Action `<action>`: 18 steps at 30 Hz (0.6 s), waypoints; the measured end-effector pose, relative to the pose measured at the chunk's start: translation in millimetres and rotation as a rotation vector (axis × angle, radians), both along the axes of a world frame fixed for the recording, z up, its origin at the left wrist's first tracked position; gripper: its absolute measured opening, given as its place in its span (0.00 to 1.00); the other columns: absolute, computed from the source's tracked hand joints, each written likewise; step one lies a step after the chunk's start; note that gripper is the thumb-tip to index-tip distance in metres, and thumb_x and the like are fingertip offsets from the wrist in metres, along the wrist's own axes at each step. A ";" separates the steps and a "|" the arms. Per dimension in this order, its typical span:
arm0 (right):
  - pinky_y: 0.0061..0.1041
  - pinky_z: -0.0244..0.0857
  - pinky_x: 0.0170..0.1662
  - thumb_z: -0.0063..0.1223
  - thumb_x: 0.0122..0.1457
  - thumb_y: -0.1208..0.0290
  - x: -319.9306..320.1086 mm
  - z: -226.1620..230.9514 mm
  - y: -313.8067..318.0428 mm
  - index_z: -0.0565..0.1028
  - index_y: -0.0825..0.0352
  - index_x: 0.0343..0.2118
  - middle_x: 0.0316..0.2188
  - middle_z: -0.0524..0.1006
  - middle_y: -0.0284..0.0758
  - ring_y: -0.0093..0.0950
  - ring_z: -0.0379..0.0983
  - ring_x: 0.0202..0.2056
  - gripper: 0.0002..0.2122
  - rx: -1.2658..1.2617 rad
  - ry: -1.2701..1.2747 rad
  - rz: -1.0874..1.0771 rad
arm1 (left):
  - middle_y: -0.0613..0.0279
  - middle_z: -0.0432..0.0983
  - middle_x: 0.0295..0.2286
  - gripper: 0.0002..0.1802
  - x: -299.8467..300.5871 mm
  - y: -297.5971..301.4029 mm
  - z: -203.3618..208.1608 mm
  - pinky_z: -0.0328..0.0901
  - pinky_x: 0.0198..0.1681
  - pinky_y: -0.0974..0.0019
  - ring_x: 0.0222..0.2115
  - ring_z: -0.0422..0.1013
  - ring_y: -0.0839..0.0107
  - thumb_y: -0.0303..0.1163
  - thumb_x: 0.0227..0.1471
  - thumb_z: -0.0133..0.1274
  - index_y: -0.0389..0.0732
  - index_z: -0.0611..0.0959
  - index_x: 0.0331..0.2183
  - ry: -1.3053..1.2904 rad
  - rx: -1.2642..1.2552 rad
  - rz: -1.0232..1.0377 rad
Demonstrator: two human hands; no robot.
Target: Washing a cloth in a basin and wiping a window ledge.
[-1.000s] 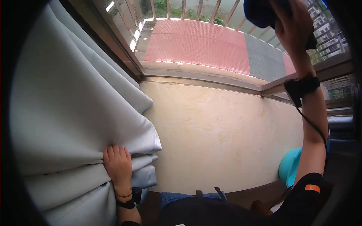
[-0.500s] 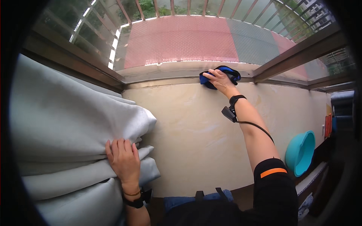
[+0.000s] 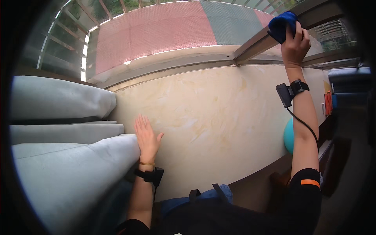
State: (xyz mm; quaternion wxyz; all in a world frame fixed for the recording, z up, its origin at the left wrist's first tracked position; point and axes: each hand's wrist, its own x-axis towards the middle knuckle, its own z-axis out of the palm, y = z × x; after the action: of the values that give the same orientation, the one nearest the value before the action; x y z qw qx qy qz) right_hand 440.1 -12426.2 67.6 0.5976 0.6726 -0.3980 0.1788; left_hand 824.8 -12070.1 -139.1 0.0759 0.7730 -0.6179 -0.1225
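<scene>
My right hand is raised at the far right, with its fingers closed round a blue cloth with dark parts. The cloth lies against the brown window frame post. My left hand rests flat on the beige marbled sill, fingers stretched out and thumb apart. It holds nothing. Right beside it are the folds of a pale grey curtain. Dark straps with small black devices are on both my forearms.
A turquoise basin at the right is partly hidden by my right arm. Small red items stand beyond it. Past the window lie red and green mats and a railing.
My right hand has moved right and up with the cloth, from the sill's far edge to the frame post. My left hand has left the curtain and lies flat on the sill. The view has shifted right.
</scene>
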 end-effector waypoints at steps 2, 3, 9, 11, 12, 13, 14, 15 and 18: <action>0.29 0.60 0.47 0.51 0.51 0.73 1.9 -40.0 7.6 0.79 0.58 0.40 0.49 0.69 0.30 0.32 0.63 0.48 0.13 0.147 -0.002 0.031 | 0.35 0.49 0.59 0.59 -19.6 -6.1 -16.5 0.47 0.62 0.48 0.59 0.49 0.42 0.48 0.34 0.69 0.28 0.56 0.58 -0.031 0.102 0.109; 0.29 0.61 0.47 0.50 0.51 0.73 0.2 -68.0 16.4 0.79 0.60 0.39 0.49 0.70 0.30 0.32 0.63 0.48 0.12 0.291 -0.003 0.030 | 0.31 0.45 0.60 0.66 -29.7 -10.4 -31.3 0.47 0.62 0.49 0.60 0.47 0.38 0.53 0.31 0.70 0.27 0.51 0.60 -0.031 0.203 0.225; 0.33 0.63 0.48 0.53 0.43 0.75 68.6 -240.5 133.4 0.76 0.64 0.36 0.47 0.69 0.39 0.37 0.66 0.47 0.13 1.135 -0.457 0.295 | 0.33 0.34 0.62 0.81 -43.5 -17.0 -102.2 0.41 0.63 0.44 0.63 0.39 0.40 0.63 0.24 0.69 0.27 0.38 0.61 0.847 0.411 0.304; 0.32 0.55 0.59 0.52 0.47 0.71 117.9 -253.0 177.3 0.75 0.58 0.45 0.57 0.65 0.35 0.34 0.60 0.58 0.18 1.354 -0.375 0.549 | 0.34 0.30 0.62 0.83 -37.1 3.7 -128.8 0.37 0.64 0.44 0.64 0.34 0.41 0.63 0.24 0.70 0.28 0.34 0.61 0.548 0.300 0.267; 0.32 0.52 0.61 0.52 0.48 0.70 129.5 -258.1 187.9 0.75 0.56 0.47 0.59 0.64 0.33 0.33 0.59 0.59 0.19 1.391 -0.401 0.644 | 0.35 0.27 0.63 0.85 -38.3 6.5 -138.0 0.33 0.65 0.45 0.64 0.29 0.42 0.64 0.23 0.70 0.28 0.30 0.60 0.269 0.181 0.238; 0.32 0.50 0.63 0.52 0.48 0.70 129.6 -265.3 190.6 0.74 0.54 0.48 0.60 0.63 0.31 0.32 0.57 0.60 0.21 1.430 -0.428 0.741 | 0.35 0.24 0.62 0.87 -41.2 0.5 -129.6 0.26 0.65 0.47 0.64 0.22 0.44 0.64 0.22 0.70 0.30 0.25 0.60 0.523 0.076 0.277; 0.32 0.50 0.63 0.51 0.49 0.69 121.3 -272.5 181.3 0.74 0.54 0.49 0.61 0.62 0.29 0.32 0.57 0.60 0.20 1.426 -0.408 0.738 | 0.36 0.21 0.62 0.88 -35.2 5.6 -144.1 0.25 0.66 0.48 0.64 0.20 0.45 0.63 0.22 0.70 0.31 0.24 0.59 0.440 0.160 0.256; 0.33 0.51 0.63 0.50 0.50 0.68 129.8 -274.6 165.7 0.74 0.53 0.49 0.61 0.62 0.27 0.31 0.58 0.60 0.20 1.411 -0.400 0.780 | 0.37 0.19 0.62 0.88 -12.3 13.9 -150.4 0.24 0.66 0.49 0.64 0.18 0.46 0.63 0.22 0.70 0.33 0.22 0.59 0.322 0.229 0.260; 0.34 0.57 0.58 0.51 0.46 0.75 37.3 -283.2 130.4 0.75 0.56 0.45 0.58 0.66 0.28 0.32 0.61 0.57 0.19 1.147 -0.657 0.350 | 0.40 0.14 0.62 0.88 -56.6 -12.2 -112.1 0.22 0.66 0.51 0.64 0.15 0.49 0.62 0.22 0.71 0.34 0.21 0.59 0.262 0.144 0.230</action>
State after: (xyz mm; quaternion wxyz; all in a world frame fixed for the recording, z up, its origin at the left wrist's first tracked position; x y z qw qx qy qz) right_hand 477.4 -12295.8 -215.6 -0.0429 0.8483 -0.4758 0.2283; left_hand 768.2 -12082.3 -251.2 0.1137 0.8192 -0.5001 -0.2566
